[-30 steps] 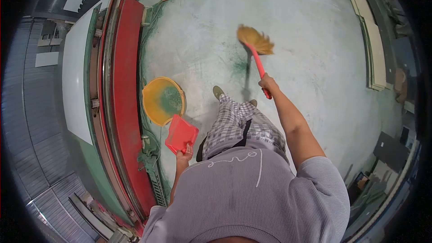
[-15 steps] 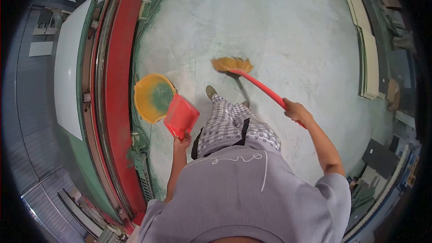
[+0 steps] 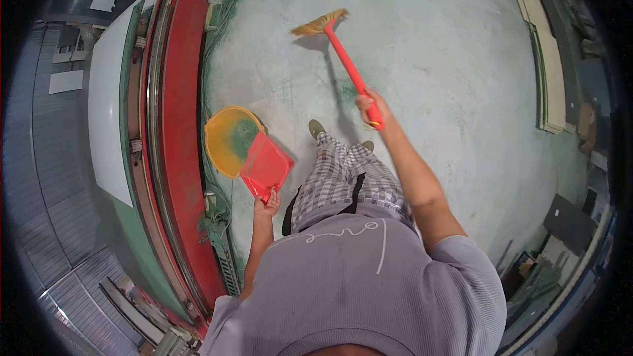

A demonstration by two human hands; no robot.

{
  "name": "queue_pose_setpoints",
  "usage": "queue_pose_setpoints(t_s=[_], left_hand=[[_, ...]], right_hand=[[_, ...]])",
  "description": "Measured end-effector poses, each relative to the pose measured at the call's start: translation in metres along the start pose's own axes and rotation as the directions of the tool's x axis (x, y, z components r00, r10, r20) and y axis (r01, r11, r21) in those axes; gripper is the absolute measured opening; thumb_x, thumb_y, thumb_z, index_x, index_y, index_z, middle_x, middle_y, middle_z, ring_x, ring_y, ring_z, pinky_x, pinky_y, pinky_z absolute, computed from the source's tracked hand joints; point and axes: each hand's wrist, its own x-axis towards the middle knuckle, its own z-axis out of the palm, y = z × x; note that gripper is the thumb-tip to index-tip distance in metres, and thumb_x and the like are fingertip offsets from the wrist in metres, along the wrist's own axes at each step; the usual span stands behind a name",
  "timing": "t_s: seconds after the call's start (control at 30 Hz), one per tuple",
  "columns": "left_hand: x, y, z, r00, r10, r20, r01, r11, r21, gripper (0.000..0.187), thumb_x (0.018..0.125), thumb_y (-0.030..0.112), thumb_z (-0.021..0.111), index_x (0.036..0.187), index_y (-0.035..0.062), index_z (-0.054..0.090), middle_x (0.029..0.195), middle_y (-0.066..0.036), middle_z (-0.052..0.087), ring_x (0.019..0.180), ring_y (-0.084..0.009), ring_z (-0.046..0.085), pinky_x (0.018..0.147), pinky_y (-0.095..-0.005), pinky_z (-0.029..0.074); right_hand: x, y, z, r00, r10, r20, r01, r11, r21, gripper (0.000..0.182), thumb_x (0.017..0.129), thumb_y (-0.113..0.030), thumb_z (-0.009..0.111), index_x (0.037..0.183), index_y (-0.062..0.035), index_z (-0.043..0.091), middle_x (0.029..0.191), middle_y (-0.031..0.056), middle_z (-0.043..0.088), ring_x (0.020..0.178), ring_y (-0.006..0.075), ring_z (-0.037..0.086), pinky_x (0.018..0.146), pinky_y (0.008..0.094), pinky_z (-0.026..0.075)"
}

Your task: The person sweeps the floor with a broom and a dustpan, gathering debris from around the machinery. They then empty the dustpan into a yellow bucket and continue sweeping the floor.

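Red-handled, a broom (image 3: 347, 60) extends toward 12 o'clock in the head view, right hand (image 3: 378, 104) wrapped round it. Left hand (image 3: 267, 206) grips a dustpan (image 3: 268, 162) overlapping a yellow bucket (image 3: 221, 150) at 10 o'clock; bumping the rim could tip it.

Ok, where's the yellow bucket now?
In the head view, the yellow bucket is on the floor at left, beside the red machine, partly behind the red dustpan.
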Motion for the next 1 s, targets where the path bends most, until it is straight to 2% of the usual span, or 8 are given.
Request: queue_pose_setpoints(t_s=[0.13, 0.2, 0.3, 0.4, 0.47, 0.57, 0.9, 1.0], left_hand=[[-0.02, -0.007, -0.01, 0.998, 0.055, 0.022, -0.055, 0.998, -0.026, 0.037, 0.075, 0.032, 0.036, 0.093, 0.0031, 0.05, 0.084, -0.01, 0.06, 0.077, -0.0197, 0.058, 0.07, -0.0366, 0.043], [-0.007, 0.003, -0.033, 0.999, 0.033, 0.041, -0.032, 0.999, -0.025, 0.037, 0.074, 0.032, 0.036, 0.094, 0.0033, 0.049, 0.084, -0.01, 0.06, 0.078, -0.02, 0.058, 0.071, -0.0369, 0.043], [-0.008, -0.001, -0.035, 1.0, 0.014, 0.016, -0.014, 0.999, -0.041, 0.04, 0.076, 0.035, 0.034, 0.098, 0.0046, 0.047, 0.087, -0.011, 0.059, 0.081, -0.0209, 0.057, 0.072, -0.0377, 0.042], [0.011, 0.009, -0.047, 0.996, -0.052, -0.069, 0.049, 0.998, -0.046, 0.041, 0.077, 0.039, 0.033, 0.1, 0.0058, 0.044, 0.087, -0.011, 0.059, 0.083, -0.0216, 0.056, 0.072, -0.0378, 0.042], [0.029, 0.018, -0.045, 0.992, -0.037, -0.12, 0.043, 0.998, 0.049, 0.043, 0.079, 0.042, 0.031, 0.099, 0.006, 0.043, 0.085, -0.009, 0.059, 0.082, -0.0208, 0.056, 0.071, -0.0373, 0.042], [0.035, 0.018, -0.019, 0.985, -0.019, -0.171, 0.035, 0.995, 0.09, 0.04, 0.08, 0.04, 0.03, 0.099, 0.0065, 0.042, 0.082, -0.009, 0.059, 0.076, -0.0202, 0.057, 0.07, -0.0365, 0.042], [0.033, 0.001, 0.053, 0.982, 0.034, 0.184, -0.082, 0.962, 0.26, 0.04, 0.074, 0.032, 0.036, 0.095, 0.0001, 0.048, 0.08, -0.009, 0.059, 0.068, -0.0177, 0.057, 0.069, -0.0328, 0.043], [0.036, -0.004, 0.05, 0.974, 0.041, 0.225, -0.117, 0.934, 0.339, 0.036, 0.074, 0.03, 0.039, 0.094, 0.0015, 0.049, 0.082, -0.009, 0.059, 0.07, -0.0175, 0.056, 0.069, -0.0329, 0.043]], right_hand=[[0.062, -0.001, -0.021, 0.998, -0.046, -0.051, 0.05, 0.997, 0.063, 0.026, 0.078, -0.02, 0.052, 0.063, -0.0059, 0.037, 0.048, 0.0006, 0.039, 0.037, 0.0087, 0.041, 0.033, 0.0203, 0.038], [0.071, -0.01, -0.05, 0.967, -0.175, -0.184, 0.151, 0.979, -0.138, 0.026, 0.078, -0.021, 0.052, 0.064, -0.0043, 0.037, 0.052, 0.0026, 0.041, 0.039, 0.0091, 0.042, 0.035, 0.0189, 0.039], [0.026, 0.001, -0.083, 0.97, -0.183, -0.16, 0.121, 0.933, -0.338, 0.024, 0.079, -0.022, 0.049, 0.067, -0.0043, 0.037, 0.052, 0.0027, 0.041, 0.038, 0.01, 0.042, 0.033, 0.0197, 0.038], [-0.027, 0.021, -0.105, 0.946, -0.272, -0.178, 0.168, 0.877, -0.45, 0.019, 0.081, -0.02, 0.046, 0.084, -0.0078, 0.032, 0.054, 0.0031, 0.04, 0.039, 0.0104, 0.041, 0.033, 0.0216, 0.038], [-0.052, 0.032, -0.108, 0.912, -0.27, -0.31, 0.246, 0.962, -0.114, 0.019, 0.081, -0.018, 0.046, 0.087, -0.0064, 0.033, 0.058, 0.0041, 0.04, 0.04, 0.0091, 0.041, 0.034, 0.0205, 0.039], [-0.083, 0.044, -0.103, 0.93, -0.207, -0.302, 0.216, 0.976, -0.003, 0.022, 0.08, -0.022, 0.047, 0.073, -0.0037, 0.036, 0.057, 0.002, 0.041, 0.039, 0.006, 0.042, 0.036, 0.0187, 0.042], [-0.157, 0.072, -0.103, 0.951, -0.066, -0.302, 0.128, 0.973, 0.19, 0.026, 0.08, -0.024, 0.048, 0.069, -0.0038, 0.037, 0.057, 0.001, 0.041, 0.039, 0.005, 0.041, 0.035, 0.0161, 0.04], [-0.18, 0.1, -0.085, 0.908, -0.128, -0.399, 0.165, 0.984, 0.061, 0.021, 0.081, -0.023, 0.048, 0.092, -0.0111, 0.036, 0.058, 0.0008, 0.04, 0.039, 0.0029, 0.037, 0.03, 0.0144, 0.033]])
